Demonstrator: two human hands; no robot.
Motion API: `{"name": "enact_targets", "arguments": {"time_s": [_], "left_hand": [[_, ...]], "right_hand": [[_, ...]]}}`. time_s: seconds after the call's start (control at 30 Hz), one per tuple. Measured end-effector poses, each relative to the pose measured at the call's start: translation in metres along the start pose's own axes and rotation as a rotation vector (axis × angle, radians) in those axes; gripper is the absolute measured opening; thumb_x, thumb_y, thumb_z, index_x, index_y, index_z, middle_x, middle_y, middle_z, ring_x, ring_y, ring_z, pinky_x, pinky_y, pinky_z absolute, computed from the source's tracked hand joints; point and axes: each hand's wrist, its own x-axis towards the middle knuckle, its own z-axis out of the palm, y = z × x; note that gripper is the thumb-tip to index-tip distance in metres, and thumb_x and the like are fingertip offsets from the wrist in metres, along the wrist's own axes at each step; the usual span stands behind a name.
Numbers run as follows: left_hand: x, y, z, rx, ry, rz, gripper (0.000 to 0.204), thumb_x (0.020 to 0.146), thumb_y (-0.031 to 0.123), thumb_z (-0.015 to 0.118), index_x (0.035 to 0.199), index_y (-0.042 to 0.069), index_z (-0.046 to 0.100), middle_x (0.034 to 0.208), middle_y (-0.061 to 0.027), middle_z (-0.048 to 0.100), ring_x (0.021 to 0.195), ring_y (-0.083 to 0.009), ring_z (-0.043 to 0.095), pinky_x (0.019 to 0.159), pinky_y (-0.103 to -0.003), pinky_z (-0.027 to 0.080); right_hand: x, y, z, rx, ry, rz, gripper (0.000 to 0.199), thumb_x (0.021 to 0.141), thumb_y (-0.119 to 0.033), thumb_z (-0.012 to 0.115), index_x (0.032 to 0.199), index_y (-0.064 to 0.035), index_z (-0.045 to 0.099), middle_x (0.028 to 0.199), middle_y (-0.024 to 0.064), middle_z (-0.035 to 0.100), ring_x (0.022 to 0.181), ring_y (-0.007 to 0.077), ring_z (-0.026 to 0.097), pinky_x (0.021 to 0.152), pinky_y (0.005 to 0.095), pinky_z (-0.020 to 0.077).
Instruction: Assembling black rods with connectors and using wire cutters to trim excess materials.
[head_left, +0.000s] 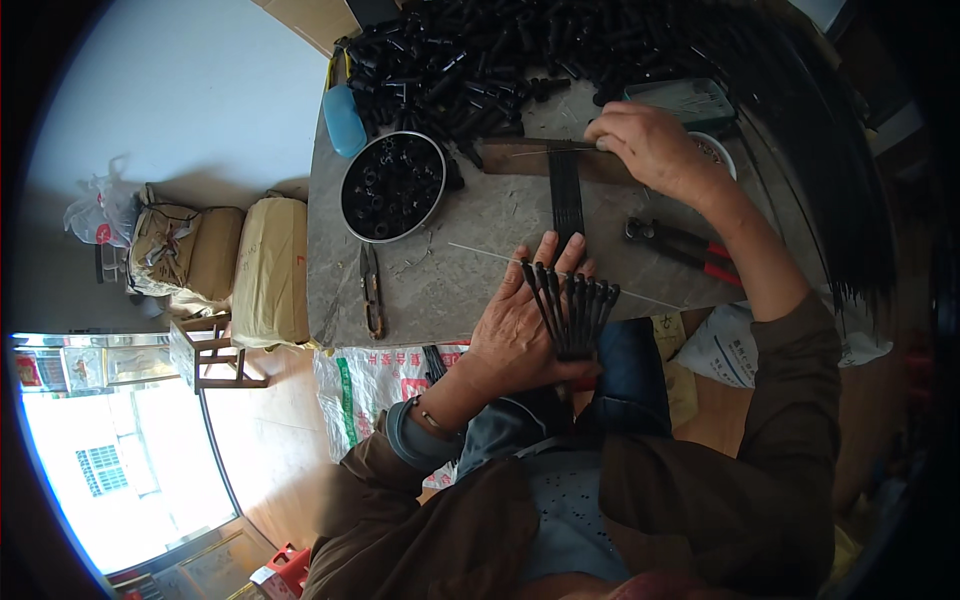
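My left hand point(515, 325) grips a fanned bundle of thin black rods point(572, 310) at the near edge of the grey table point(450, 270). The rods run away from me in a tight black band point(565, 190) up to a wooden block point(520, 160). My right hand point(650, 145) rests on the far end of that band. Its fingertips pinch a thin metal wire point(545, 152) that lies across the block. A second long wire point(490, 253) lies on the table just beyond my left fingers.
A heap of black tubes point(480, 60) covers the far table. A round metal bowl of black parts point(392, 185), a blue object point(343, 120), snips point(370, 290), red-handled pliers point(690, 250) and a green tray point(690, 100) lie around. Tan sacks point(270, 270) and a stool point(215, 350) stand left.
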Motion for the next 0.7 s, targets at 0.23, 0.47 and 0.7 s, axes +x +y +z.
{"name": "enact_targets", "arguments": {"time_s": [0.23,0.47,0.7], "left_hand": [[0.0006,-0.0001,0.0017,0.007,0.007,0.015,0.107,0.066,0.068,0.065,0.144,0.001,0.032,0.155,-0.0221,0.016,0.145,-0.0384,0.011,0.117,-0.05,0.003],[0.0005,-0.0007,-0.0001,0.028,-0.012,0.002,0.108,0.067,0.069,0.064,0.143,0.0,0.032,0.155,-0.0223,0.016,0.145,-0.0381,0.011,0.117,-0.049,0.003],[0.0007,0.0022,-0.0007,0.029,-0.018,-0.009,0.109,0.067,0.07,0.063,0.144,0.0,0.031,0.155,-0.0214,0.015,0.145,-0.0374,0.011,0.117,-0.049,0.003]], "right_hand": [[0.0007,-0.0025,-0.0029,-0.033,-0.009,0.015,0.011,0.088,-0.008,0.058,0.093,-0.0029,0.066,0.087,0.0082,0.061,0.081,0.0258,0.061,0.073,0.0371,0.0494],[0.0015,-0.0039,-0.0045,-0.059,-0.035,0.073,0.013,0.088,-0.009,0.057,0.095,-0.0046,0.068,0.086,0.0073,0.062,0.078,0.0255,0.062,0.072,0.0362,0.0497],[0.0039,-0.0011,-0.005,-0.066,-0.046,0.059,0.014,0.088,-0.008,0.056,0.095,-0.0051,0.068,0.089,0.007,0.064,0.082,0.0254,0.063,0.076,0.0368,0.05]]}}
